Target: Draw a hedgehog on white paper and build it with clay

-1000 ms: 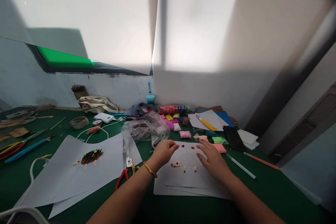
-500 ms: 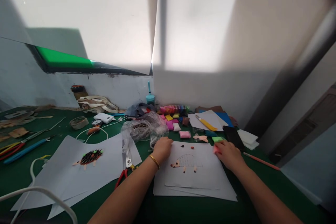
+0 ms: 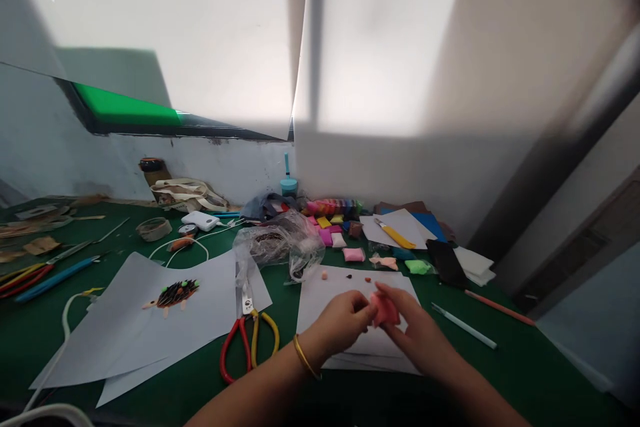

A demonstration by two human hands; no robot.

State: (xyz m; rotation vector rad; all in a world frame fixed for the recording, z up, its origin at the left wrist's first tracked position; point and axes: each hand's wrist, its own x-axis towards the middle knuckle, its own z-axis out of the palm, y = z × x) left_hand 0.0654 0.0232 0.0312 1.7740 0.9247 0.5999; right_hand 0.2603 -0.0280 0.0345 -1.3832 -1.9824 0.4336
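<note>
Above the stack of white paper (image 3: 313, 297), both hands meet on a salmon-pink clay packet (image 3: 386, 310). My right hand (image 3: 417, 333) grips it between thumb and fingers. At its left edge, my left hand (image 3: 345, 320), with a gold bangle at the wrist, pinches it with closed fingertips. The hedgehog drawing on the top sheet is hidden behind my hands. Along the paper's upper part lie a small peach ball (image 3: 325, 275), a tiny dark bit (image 3: 349, 276) and a small orange-brown bit (image 3: 368, 279).
Left on the green table (image 3: 280, 400), a finished-looking hedgehog picture (image 3: 177, 293) lies on paper beside red-and-yellow-handled scissors (image 3: 249, 333). Behind are several clay packets (image 3: 354, 254), a green one (image 3: 419, 267) and a yellow cutter (image 3: 395, 233). A white pen-like tool (image 3: 465, 327) lies at right.
Both hands have come together over the paper, the right bringing the salmon-pink packet inward from the right edge. The drawing is now covered, and the white pen-like tool and peach ball have become visible.
</note>
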